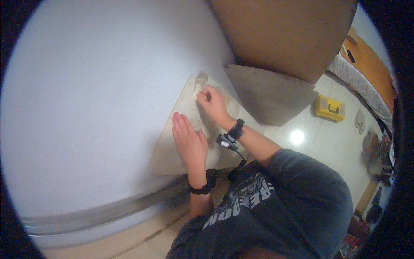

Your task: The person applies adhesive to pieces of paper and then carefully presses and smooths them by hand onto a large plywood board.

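A pale cream slab or board (165, 152) lies before me against the white wall. My left hand (190, 142) rests flat near its wall-side edge, thumb apart from the fingers. Farther up, my right hand (212, 102) is curled closed, thumb and fingertips together close to the surface. No object shows clearly in it; anything small between the fingertips is hidden. Just beyond my right hand, a brownish worn or stained patch (202, 79) marks the far end of the slab. Black straps circle both wrists, and a small black device (226, 142) hangs at the right one.
A large brown panel (284, 35) stands beyond the slab, with a greyish board (268, 94) below it. To the right, a yellow toolbox (330, 108) and slippers (359, 120) sit on the tiled floor (291, 152). Metal rails (97, 213) run along the lower left.
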The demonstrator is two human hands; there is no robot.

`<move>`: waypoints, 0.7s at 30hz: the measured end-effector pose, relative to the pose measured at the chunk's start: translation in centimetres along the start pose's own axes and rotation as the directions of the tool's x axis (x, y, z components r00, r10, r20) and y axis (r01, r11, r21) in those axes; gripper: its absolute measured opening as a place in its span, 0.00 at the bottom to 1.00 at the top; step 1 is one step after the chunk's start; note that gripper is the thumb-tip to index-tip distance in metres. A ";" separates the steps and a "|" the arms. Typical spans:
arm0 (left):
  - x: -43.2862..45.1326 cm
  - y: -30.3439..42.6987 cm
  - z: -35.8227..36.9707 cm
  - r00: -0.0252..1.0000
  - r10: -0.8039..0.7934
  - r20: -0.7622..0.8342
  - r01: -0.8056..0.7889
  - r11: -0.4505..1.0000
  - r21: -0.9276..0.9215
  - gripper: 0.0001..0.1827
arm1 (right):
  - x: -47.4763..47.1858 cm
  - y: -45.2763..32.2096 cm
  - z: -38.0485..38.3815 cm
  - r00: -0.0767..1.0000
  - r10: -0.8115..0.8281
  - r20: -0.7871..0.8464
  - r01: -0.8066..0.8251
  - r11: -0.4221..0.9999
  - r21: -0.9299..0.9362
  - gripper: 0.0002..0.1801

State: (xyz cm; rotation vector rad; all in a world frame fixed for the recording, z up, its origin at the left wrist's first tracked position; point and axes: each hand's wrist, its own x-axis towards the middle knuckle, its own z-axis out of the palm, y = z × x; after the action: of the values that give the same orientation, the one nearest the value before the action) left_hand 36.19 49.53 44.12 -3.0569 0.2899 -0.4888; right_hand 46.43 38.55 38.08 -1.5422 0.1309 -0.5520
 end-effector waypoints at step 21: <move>-0.1 0.1 0.3 1.000 -0.001 -0.001 0.001 1.000 0.018 0.42 | -0.4 1.7 -0.5 0.999 -0.020 0.037 0.020 1.000 0.000 0.12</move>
State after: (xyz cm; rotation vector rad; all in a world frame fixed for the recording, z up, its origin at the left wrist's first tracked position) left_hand 36.21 49.47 43.80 -3.0392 0.2829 -0.4904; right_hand 46.27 38.20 36.35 -1.5548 0.0873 -0.5387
